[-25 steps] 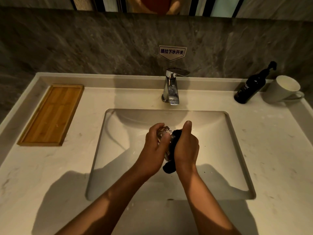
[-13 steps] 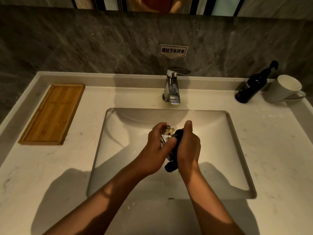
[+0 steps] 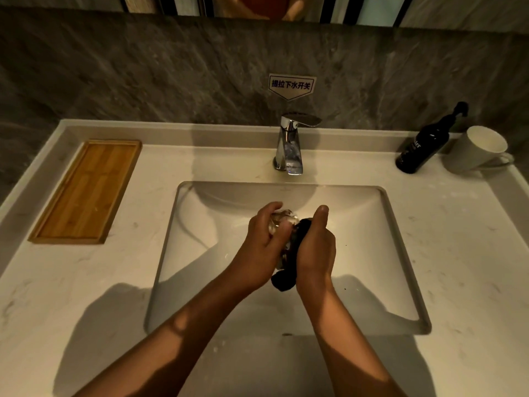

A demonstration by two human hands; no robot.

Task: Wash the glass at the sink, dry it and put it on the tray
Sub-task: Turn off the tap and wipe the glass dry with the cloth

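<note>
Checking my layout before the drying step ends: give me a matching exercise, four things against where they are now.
Things:
1. glass
2. dark cloth
3. wooden tray
4. white mug

Places:
A. counter, far right, beside the black pump bottle
B. in the left hand, over the sink
C. counter, left of the sink
D. in the right hand, pressed against the glass

Pairs: 1-B, 2-D, 3-C, 4-A

The small clear faceted glass point(image 3: 282, 222) is held over the white rectangular sink basin point(image 3: 372, 253); the empty rectangular bamboo tray point(image 3: 86, 193) lies far left on the counter
</note>
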